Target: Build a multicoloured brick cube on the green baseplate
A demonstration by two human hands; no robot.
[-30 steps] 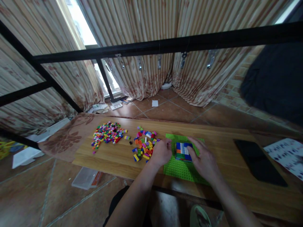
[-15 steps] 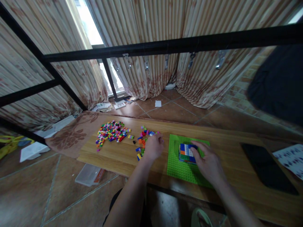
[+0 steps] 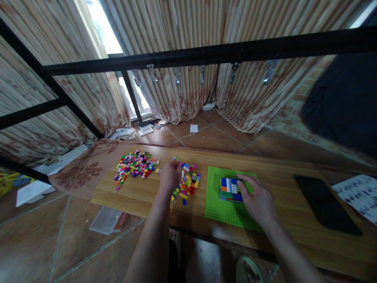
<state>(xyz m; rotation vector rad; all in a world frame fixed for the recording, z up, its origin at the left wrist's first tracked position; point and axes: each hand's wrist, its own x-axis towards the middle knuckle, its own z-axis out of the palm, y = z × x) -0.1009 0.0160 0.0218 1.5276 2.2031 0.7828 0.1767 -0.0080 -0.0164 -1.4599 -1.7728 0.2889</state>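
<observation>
A green baseplate (image 3: 219, 208) lies on the wooden board (image 3: 141, 196), and a small block of stacked bricks (image 3: 229, 188) in blue, white, orange and green stands on it. My right hand (image 3: 257, 200) rests on the plate against the block's right side, fingers touching it. My left hand (image 3: 169, 175) hovers over the left part of a loose pile of mixed bricks (image 3: 190, 181), fingers curled down; whether it holds a brick is hidden. A second pile of small colourful bricks (image 3: 134, 165) lies further left.
A black phone-like slab (image 3: 324, 204) lies on the board at the right, with a printed sheet (image 3: 356, 194) beyond it. A patterned cloth (image 3: 85, 169) covers the board's left end. Black metal frame bars (image 3: 206, 53) cross overhead. A clear plastic box (image 3: 106, 220) sits on the tiled floor.
My left hand has moved left, from beside the baseplate across the nearer brick pile to its left edge. My right hand stays at the stacked block.
</observation>
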